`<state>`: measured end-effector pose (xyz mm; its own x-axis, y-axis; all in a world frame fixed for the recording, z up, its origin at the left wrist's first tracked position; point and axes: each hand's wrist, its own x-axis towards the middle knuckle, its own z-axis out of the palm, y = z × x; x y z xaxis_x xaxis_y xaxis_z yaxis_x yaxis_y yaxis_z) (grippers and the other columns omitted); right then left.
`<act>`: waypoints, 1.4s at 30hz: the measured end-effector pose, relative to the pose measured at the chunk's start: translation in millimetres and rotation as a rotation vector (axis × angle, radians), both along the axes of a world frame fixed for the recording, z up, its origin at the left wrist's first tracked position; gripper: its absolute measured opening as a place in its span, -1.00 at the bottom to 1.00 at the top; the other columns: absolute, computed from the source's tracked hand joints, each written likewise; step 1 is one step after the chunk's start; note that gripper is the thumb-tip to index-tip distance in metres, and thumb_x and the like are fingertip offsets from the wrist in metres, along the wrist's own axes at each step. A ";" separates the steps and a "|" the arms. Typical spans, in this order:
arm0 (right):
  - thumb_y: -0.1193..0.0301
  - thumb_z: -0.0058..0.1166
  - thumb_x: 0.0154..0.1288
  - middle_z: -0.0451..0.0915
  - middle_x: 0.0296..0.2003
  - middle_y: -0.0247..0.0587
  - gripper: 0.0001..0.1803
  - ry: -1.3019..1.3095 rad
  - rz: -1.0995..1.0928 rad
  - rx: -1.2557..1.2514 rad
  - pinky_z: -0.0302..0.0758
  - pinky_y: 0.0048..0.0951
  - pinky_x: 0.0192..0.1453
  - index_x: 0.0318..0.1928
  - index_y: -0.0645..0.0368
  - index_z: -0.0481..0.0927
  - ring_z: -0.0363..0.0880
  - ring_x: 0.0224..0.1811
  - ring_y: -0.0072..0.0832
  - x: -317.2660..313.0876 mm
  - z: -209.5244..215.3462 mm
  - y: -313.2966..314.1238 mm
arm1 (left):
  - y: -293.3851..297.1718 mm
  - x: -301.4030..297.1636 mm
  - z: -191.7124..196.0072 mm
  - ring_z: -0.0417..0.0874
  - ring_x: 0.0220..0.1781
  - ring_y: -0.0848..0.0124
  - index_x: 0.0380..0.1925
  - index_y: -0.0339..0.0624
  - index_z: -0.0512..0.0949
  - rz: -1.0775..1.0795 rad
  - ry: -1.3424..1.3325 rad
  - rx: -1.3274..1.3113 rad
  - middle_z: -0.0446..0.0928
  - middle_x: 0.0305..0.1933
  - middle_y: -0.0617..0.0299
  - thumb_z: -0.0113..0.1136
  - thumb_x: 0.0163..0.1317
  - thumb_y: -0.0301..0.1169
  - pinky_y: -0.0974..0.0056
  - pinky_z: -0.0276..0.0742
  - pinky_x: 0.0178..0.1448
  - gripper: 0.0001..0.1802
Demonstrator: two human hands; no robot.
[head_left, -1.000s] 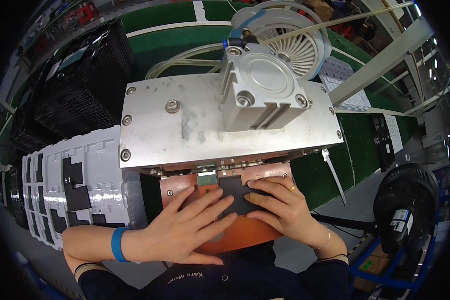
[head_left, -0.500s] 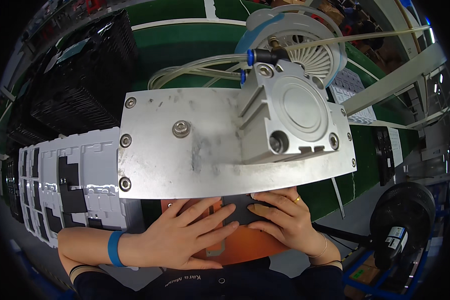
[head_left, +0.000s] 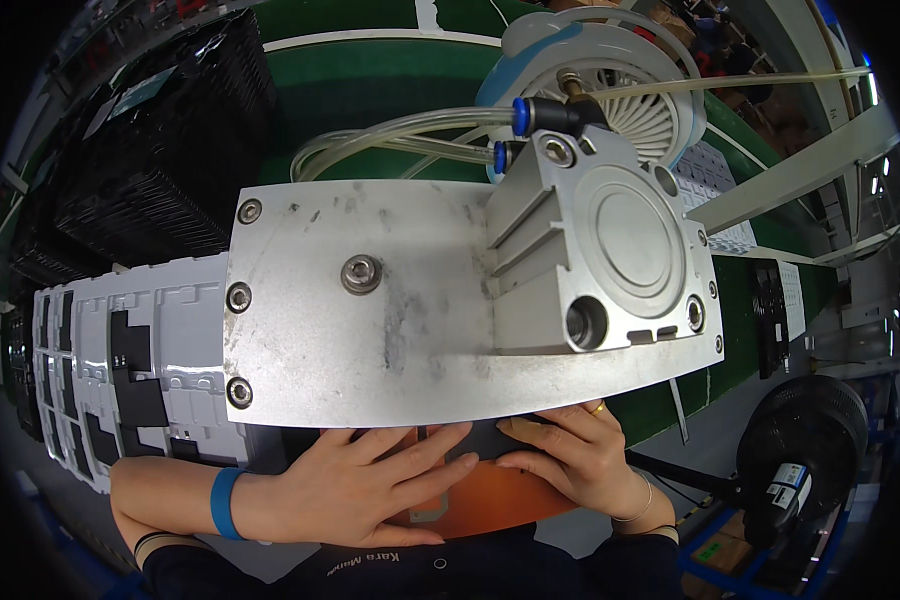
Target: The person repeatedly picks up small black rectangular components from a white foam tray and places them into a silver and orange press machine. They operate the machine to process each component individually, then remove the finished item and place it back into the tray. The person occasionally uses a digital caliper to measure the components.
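Note:
My left hand (head_left: 340, 490), with a blue band at the wrist, lies flat with spread fingers over an orange plate (head_left: 510, 498). Its fingertips reach the left side of a dark grey flat piece (head_left: 482, 440) resting on that plate. At the piece's right side, my right hand (head_left: 585, 455) has thumb and fingers bent closely onto its edge. A ring and a thin bracelet show on that hand. Just beyond both hands, a silver metal plate (head_left: 370, 350) carrying a square pneumatic cylinder (head_left: 630, 250) hides some fingertips and the far part of the dark piece.
White trays with black pieces (head_left: 195, 340) stand at left, black stacked trays (head_left: 160, 150) behind them. Clear air hoses (head_left: 400, 125) run to the cylinder. A white-and-blue fan (head_left: 640, 110) sits on the green bench (head_left: 360, 85); a black fan (head_left: 805, 430) is at right.
The metal plate and cylinder appear larger and lower in view, covering more of the fingers and dark piece. Both hands stay in nearly the same place.

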<state>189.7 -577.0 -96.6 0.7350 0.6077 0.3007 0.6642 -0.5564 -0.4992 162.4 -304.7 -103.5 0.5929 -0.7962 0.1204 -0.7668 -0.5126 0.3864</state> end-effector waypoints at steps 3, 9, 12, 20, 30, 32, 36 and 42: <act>0.32 0.47 -0.07 0.62 -0.13 -0.29 -0.60 -0.003 -0.001 0.014 0.48 -0.37 -0.05 -0.15 0.11 0.71 0.54 -0.13 -0.34 0.6 0.5 1.3 | 0.0 -0.6 -0.8 0.29 0.41 -0.01 0.21 0.12 0.54 0.006 -0.008 0.002 0.35 0.42 0.16 0.09 0.19 0.36 -0.12 0.11 0.40 -0.24; 0.32 0.47 -0.06 0.62 -0.13 -0.28 -0.61 0.010 0.000 0.015 0.48 -0.37 -0.03 -0.16 0.11 0.71 0.54 -0.14 -0.33 1.4 1.1 1.6 | -0.9 1.2 1.2 0.28 0.41 -0.02 0.20 0.11 0.55 -0.004 -0.011 0.008 0.36 0.41 0.16 0.11 0.19 0.34 -0.09 0.18 0.35 -0.26; 0.31 0.47 -0.06 0.62 -0.11 -0.27 -0.61 0.032 -0.003 0.010 0.48 -0.37 -0.02 -0.16 0.11 0.71 0.54 -0.13 -0.33 1.7 4.1 2.3 | -1.1 1.4 1.8 0.30 0.39 0.01 0.19 0.11 0.55 0.003 -0.025 0.008 0.36 0.40 0.16 0.11 0.20 0.32 -0.04 0.24 0.31 -0.27; 0.31 0.45 -0.05 0.62 -0.03 -0.25 -0.62 0.045 0.004 0.021 0.47 -0.37 0.03 -0.17 0.11 0.70 0.52 -0.06 -0.34 2.4 3.0 2.1 | -2.5 1.9 1.4 0.30 0.41 0.05 0.18 0.07 0.54 0.002 -0.018 -0.018 0.35 0.41 0.16 0.12 0.21 0.30 -0.05 0.23 0.34 -0.28; 0.42 0.40 0.06 0.46 0.03 -0.20 -0.67 0.265 0.056 0.020 0.35 -0.27 0.18 -0.14 0.10 0.60 0.43 0.08 -0.23 8.9 13.3 0.6 | -2.6 2.9 -0.6 0.28 0.43 0.03 0.21 0.06 0.53 0.001 -0.054 -0.065 0.33 0.43 0.10 0.09 0.25 0.27 -0.12 0.15 0.44 -0.30; 0.45 0.42 0.03 0.45 0.04 -0.18 -0.65 0.325 0.076 0.076 0.38 -0.27 0.15 -0.14 0.11 0.60 0.44 0.08 -0.22 8.0 12.7 -1.2 | -1.4 -0.8 1.1 0.28 0.46 0.05 0.29 0.01 0.42 -0.008 -0.060 -0.130 0.30 0.44 0.07 0.15 0.26 0.18 -0.12 0.14 0.46 -0.28; 0.57 0.43 -0.01 0.57 -0.15 -0.15 -0.60 0.274 -0.003 0.212 0.55 -0.37 0.03 -0.12 0.19 0.59 0.60 -0.06 -0.31 0.7 16.2 -6.1 | 1.7 -1.9 10.8 0.42 0.34 0.09 0.23 -0.10 0.45 0.043 -0.029 -0.337 0.37 0.35 0.04 0.34 0.20 -0.13 0.03 0.41 0.26 -0.37; 0.70 0.39 0.05 0.58 -0.16 -0.18 -0.62 0.734 -0.029 0.630 0.58 -0.48 0.07 -0.16 0.27 0.49 0.59 -0.05 -0.55 -21.8 26.7 28.8 | 3.0 -12.7 27.0 0.67 -0.23 0.38 0.10 -0.31 0.47 0.296 0.751 -0.815 0.62 -0.16 0.09 0.37 0.24 -0.30 0.27 0.61 -0.11 -0.50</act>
<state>167.9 -548.1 -70.0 0.8819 0.4708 0.0255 0.0586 -0.0557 -0.9967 149.6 -301.7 -76.5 0.8842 -0.4613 0.0728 -0.0932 -0.0216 0.9954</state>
